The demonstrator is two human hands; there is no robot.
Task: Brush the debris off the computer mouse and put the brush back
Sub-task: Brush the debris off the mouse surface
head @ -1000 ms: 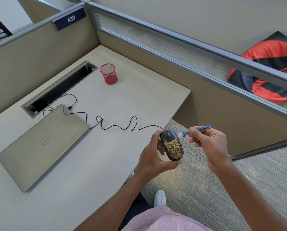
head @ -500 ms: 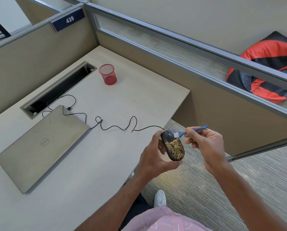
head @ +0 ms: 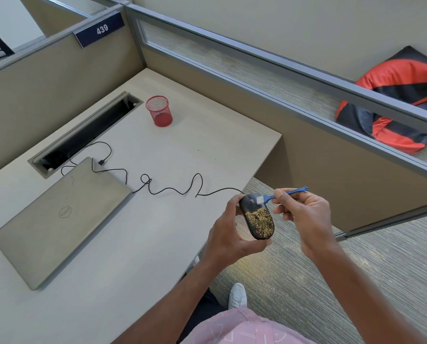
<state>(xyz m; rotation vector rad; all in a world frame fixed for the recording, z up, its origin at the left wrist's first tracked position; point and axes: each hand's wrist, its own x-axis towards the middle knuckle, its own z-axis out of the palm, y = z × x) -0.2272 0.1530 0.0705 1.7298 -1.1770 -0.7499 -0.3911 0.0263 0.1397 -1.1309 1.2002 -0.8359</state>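
Note:
A black wired computer mouse point(head: 256, 219) with yellowish debris over its rear half is held off the desk's right edge, gripped from the left and below by my left hand point(head: 228, 232). My right hand point(head: 304, 214) pinches a small blue brush point(head: 285, 193) by its handle. The brush's white bristles rest on the front top of the mouse, just above the debris patch. The mouse's black cable point(head: 172, 189) trails left across the desk.
A closed grey laptop point(head: 58, 217) lies on the desk point(head: 195, 150) at left, the cable running to it. A red mesh cup point(head: 159, 114) stands farther back by a cable slot point(head: 83, 135). Cubicle partitions enclose the desk; carpet and my white shoe point(head: 237, 295) lie below.
My right hand moved the brush leftward, so its bristles went from beside the mouse's front to on top of it. The left hand kept the mouse nearly still.

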